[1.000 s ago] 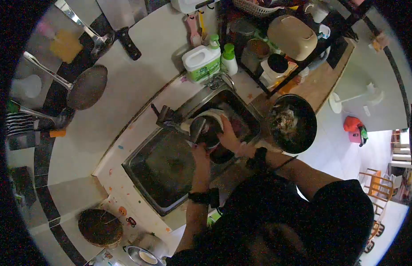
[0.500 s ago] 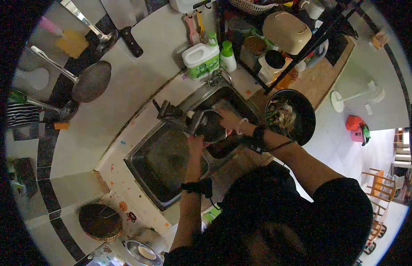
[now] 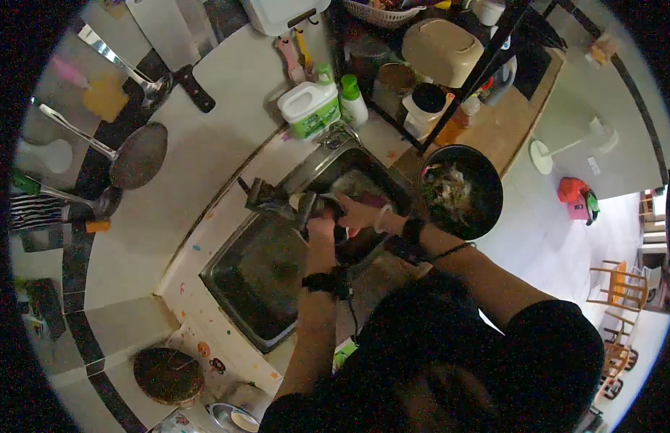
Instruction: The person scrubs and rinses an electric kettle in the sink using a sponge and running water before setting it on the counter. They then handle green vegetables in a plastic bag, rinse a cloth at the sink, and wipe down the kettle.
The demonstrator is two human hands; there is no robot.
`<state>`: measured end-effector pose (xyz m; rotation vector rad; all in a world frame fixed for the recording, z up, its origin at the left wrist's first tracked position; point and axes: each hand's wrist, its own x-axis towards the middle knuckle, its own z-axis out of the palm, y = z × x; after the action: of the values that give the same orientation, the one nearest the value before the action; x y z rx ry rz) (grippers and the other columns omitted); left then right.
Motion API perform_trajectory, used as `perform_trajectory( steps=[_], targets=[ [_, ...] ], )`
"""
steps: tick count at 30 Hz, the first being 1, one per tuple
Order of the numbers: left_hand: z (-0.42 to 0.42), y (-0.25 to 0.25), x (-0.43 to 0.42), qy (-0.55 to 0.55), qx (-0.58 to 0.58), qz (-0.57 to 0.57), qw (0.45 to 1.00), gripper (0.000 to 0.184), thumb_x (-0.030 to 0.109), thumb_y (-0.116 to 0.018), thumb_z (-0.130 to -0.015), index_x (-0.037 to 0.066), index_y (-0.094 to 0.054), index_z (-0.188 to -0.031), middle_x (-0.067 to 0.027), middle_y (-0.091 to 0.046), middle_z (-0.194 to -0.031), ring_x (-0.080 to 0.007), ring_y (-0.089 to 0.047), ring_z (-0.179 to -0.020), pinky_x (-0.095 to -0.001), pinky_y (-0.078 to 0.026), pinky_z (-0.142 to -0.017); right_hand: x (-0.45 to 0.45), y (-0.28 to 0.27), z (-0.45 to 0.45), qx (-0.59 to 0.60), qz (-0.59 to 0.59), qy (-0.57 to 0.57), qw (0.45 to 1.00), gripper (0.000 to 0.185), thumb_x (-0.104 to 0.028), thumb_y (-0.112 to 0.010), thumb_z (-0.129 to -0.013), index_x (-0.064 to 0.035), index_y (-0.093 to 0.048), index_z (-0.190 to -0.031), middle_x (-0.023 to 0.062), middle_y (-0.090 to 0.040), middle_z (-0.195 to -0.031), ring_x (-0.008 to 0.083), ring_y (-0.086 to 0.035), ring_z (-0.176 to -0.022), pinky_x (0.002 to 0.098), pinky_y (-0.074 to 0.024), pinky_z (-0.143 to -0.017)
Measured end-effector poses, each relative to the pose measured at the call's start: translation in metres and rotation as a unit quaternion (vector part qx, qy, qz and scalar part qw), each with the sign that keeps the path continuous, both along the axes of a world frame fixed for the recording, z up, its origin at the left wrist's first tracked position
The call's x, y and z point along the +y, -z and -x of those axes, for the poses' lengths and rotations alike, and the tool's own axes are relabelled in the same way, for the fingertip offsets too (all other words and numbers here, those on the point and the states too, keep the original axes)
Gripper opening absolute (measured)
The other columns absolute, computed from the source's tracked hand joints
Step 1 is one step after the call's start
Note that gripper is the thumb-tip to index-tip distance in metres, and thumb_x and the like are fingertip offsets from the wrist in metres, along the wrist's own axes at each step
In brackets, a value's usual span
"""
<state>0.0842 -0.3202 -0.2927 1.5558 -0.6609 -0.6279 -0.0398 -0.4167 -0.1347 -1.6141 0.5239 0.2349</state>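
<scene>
A dark round bowl (image 3: 325, 210), partly covered by my hands, is held tilted over the divider of the double sink (image 3: 237, 326), below the faucet (image 3: 266, 196). My left hand (image 3: 321, 227) is closed on its near side. From the right, my right hand (image 3: 361, 214) reaches to the bowl with its fingers bent at the rim; the fingertips are hard to make out. Something pinkish shows under the right palm, too small to name. Water with a dim reddish shape lies in the smaller basin behind the hands.
To the right of the sink stands a black wok (image 3: 486, 189) with food scraps. A white-and-green jug (image 3: 310, 110) and a green-capped bottle (image 3: 353, 101) stand behind the faucet. Ladles, a skimmer (image 3: 139, 155) and a cleaver hang on the wall. A round board (image 3: 169, 375) leans at lower left.
My left hand has moved up and right over the bowl, and my right hand has shifted left, bringing them close together. The bowl shows less of its inside. The view has shifted slightly.
</scene>
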Motion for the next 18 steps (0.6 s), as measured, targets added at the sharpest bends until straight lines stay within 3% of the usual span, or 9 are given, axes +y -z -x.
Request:
perform_trajectory(
  steps=[3,7,9,10,11,12,13,15,18],
  targets=[
    [0.015,-0.021,-0.02,0.053,0.545,0.191,0.815,0.027,0.033,-0.051,-0.082,0.008,-0.055,-0.091,-0.0053,-0.058,-0.077,-0.0204,-0.053,-0.061,-0.0305,-0.045,-0.061,-0.006,0.007,-0.001,0.033,-0.074,0.005,0.997,0.046,-0.008,-0.051,-0.078,-0.0013,-0.031,-0.119,0.0191,-0.057,-0.076,0.0246,-0.059,-0.059,0.0327,-0.0519,-0.053],
    [0.017,0.009,-0.017,0.145,0.472,-0.02,0.869,0.038,0.045,-0.042,-0.085,0.009,-0.056,-0.086,-0.0046,-0.058,-0.076,-0.0196,-0.05,-0.058,-0.0334,-0.042,-0.056,-0.054,0.105,-0.015,-0.195,0.264,-0.338,0.882,0.049,-0.006,-0.046,-0.078,-0.0043,-0.031,-0.125,0.0168,-0.058,-0.075,0.0257,-0.059,-0.063,0.0353,-0.0536,-0.055],
    [-0.012,0.038,-0.008,0.403,0.209,-0.19,0.87,0.052,0.049,-0.045,-0.084,0.007,-0.046,-0.115,-0.0089,-0.054,-0.086,-0.0203,-0.052,-0.086,-0.0298,-0.038,-0.082,-0.045,0.095,-0.016,-0.251,0.334,-0.41,0.811,0.049,-0.005,-0.045,-0.079,-0.005,-0.031,-0.126,0.0162,-0.058,-0.075,0.026,-0.059,-0.064,0.036,-0.054,-0.056],
    [-0.01,0.011,0.002,0.402,0.208,-0.193,0.87,0.052,0.049,-0.045,-0.084,0.007,-0.046,-0.115,-0.0089,-0.054,-0.086,-0.0203,-0.052,-0.086,-0.0298,-0.038,-0.082,-0.04,0.06,-0.014,-0.101,0.124,-0.212,0.964,0.054,-0.003,-0.045,-0.077,-0.007,-0.029,-0.129,0.015,-0.059,-0.074,0.0256,-0.059,-0.064,0.037,-0.0544,-0.057],
    [-0.001,-0.05,0.016,0.466,0.008,-0.217,0.857,0.055,0.05,-0.044,-0.083,0.006,-0.046,-0.115,-0.0117,-0.056,-0.088,-0.0225,-0.052,-0.089,-0.0316,-0.038,-0.084,-0.04,0.042,-0.014,0.061,-0.102,0.014,0.993,0.059,-0.001,-0.045,-0.076,-0.009,-0.027,-0.131,0.0138,-0.059,-0.073,0.0253,-0.058,-0.063,0.038,-0.0549,-0.057],
    [0.006,-0.094,0.027,0.512,-0.191,-0.231,0.805,0.057,0.052,-0.043,-0.083,0.006,-0.046,-0.116,-0.0144,-0.057,-0.089,-0.0248,-0.053,-0.092,-0.0334,-0.037,-0.085,-0.041,0.04,-0.013,0.059,-0.103,0.019,0.993,0.059,-0.001,-0.045,-0.076,-0.009,-0.027,-0.131,0.0138,-0.059,-0.073,0.0253,-0.058,-0.063,0.038,-0.0549,-0.057],
    [0.003,-0.112,0.031,0.516,-0.193,-0.231,0.802,0.057,0.052,-0.043,-0.083,0.006,-0.046,-0.116,-0.0144,-0.057,-0.089,-0.0248,-0.053,-0.092,-0.0334,-0.037,-0.085,-0.046,0.041,-0.013,0.058,-0.109,0.01,0.992,0.06,0.0,-0.045,-0.076,-0.0095,-0.025,-0.132,0.0125,-0.058,-0.074,0.0245,-0.058,-0.061,0.0375,-0.0548,-0.056],
    [-0.009,-0.132,0.043,0.51,-0.488,-0.31,0.637,0.057,0.049,-0.046,-0.081,0.006,-0.044,-0.119,-0.0184,-0.055,-0.105,-0.0315,-0.049,-0.102,-0.041,-0.034,-0.091,-0.057,0.046,-0.016,0.057,-0.124,-0.013,0.991,0.063,0.001,-0.045,-0.076,-0.0104,-0.021,-0.134,0.0099,-0.057,-0.076,0.0229,-0.057,-0.057,0.0366,-0.0546,-0.053],
    [-0.027,-0.145,0.04,0.619,-0.547,-0.269,0.495,0.056,0.04,-0.051,-0.082,0.002,-0.041,-0.122,-0.0196,-0.041,-0.126,-0.0347,-0.039,-0.115,-0.0471,-0.027,-0.097,-0.072,0.062,-0.027,0.045,-0.141,-0.039,0.988,0.065,0.0,-0.045,-0.077,-0.0118,-0.018,-0.135,0.0069,-0.056,-0.077,0.0206,-0.056,-0.053,0.0352,-0.054,-0.049]
  ],
)
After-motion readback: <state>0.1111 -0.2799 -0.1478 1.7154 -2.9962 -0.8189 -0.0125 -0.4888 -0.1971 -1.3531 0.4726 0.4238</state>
